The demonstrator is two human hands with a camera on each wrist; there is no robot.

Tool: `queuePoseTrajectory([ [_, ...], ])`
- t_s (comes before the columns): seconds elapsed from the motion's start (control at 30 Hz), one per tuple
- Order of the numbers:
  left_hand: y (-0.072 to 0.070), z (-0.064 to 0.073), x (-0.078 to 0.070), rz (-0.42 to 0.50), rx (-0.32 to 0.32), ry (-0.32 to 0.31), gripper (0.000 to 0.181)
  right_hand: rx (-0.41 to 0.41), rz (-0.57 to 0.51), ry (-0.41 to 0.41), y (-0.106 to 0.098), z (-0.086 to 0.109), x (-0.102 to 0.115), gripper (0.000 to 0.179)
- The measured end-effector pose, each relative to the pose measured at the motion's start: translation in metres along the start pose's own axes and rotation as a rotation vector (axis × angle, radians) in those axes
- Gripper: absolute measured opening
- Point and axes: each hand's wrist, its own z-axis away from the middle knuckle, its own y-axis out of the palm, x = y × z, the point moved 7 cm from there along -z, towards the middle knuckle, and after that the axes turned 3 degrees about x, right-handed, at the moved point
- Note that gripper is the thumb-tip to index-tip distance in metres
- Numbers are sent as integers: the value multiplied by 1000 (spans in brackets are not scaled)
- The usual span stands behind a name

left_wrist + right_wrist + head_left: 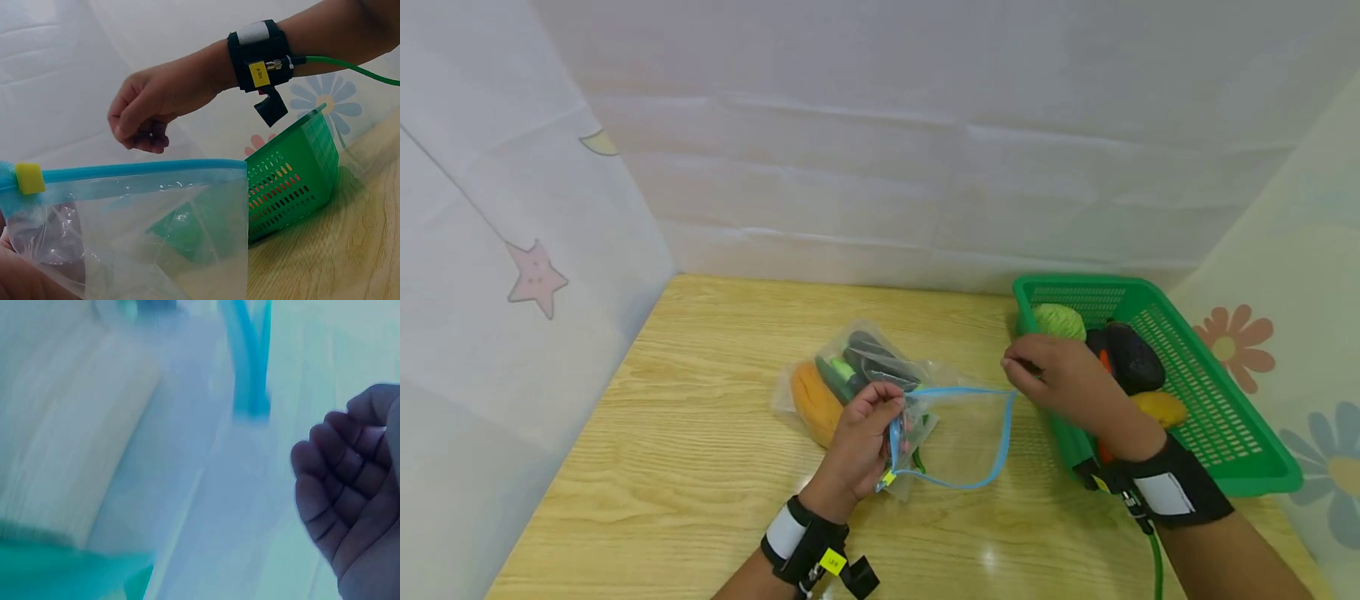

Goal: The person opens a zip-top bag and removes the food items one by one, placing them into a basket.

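My left hand [865,437] pinches a clear zip bag [962,437] near one end of its blue-edged mouth, beside the yellow slider [30,179]. The mouth of this bag gapes toward the right. My right hand [1063,379] hovers just right of the bag's blue corner, over the near-left rim of a green basket [1240,417]. Its fingers [319,500] are loosely curled and hold nothing. Behind my left hand lies clear plastic with an orange gourd-like vegetable [814,404], a dark green vegetable [837,379] and a blackish long one [876,360] in it.
In the basket are a pale green cabbage-like vegetable [1060,321], a dark purple vegetable [1135,358], a yellow one [1161,408] and something red-orange. The wooden table [662,417] meets fabric walls at the back and sides. A green cable [1156,567] trails from my right wrist.
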Motion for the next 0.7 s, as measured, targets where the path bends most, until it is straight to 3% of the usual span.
queuePoseTrajectory([
  [0.1, 2, 0, 0, 4, 6, 5, 8, 32, -80, -160, 17, -2, 25, 14],
  [0.2, 5, 0, -1, 3, 24, 12, 6, 156, -147, -208, 39, -3, 45, 14],
  [0.3, 8, 1, 0, -4, 42, 13, 5, 292, -158, -166, 66, -2, 56, 8],
  [0.37, 9, 1, 1, -5, 50, 11, 5, 339, -151, -122, 82, -2, 58, 11],
  [0.5, 10, 1, 1, 1, 49, 8, 6, 328, -143, -49, 108, -3, 56, 18],
  [0.7, 11, 2, 0, -1, 62, 11, 8, 280, -300, 50, 134, -16, 43, 16],
])
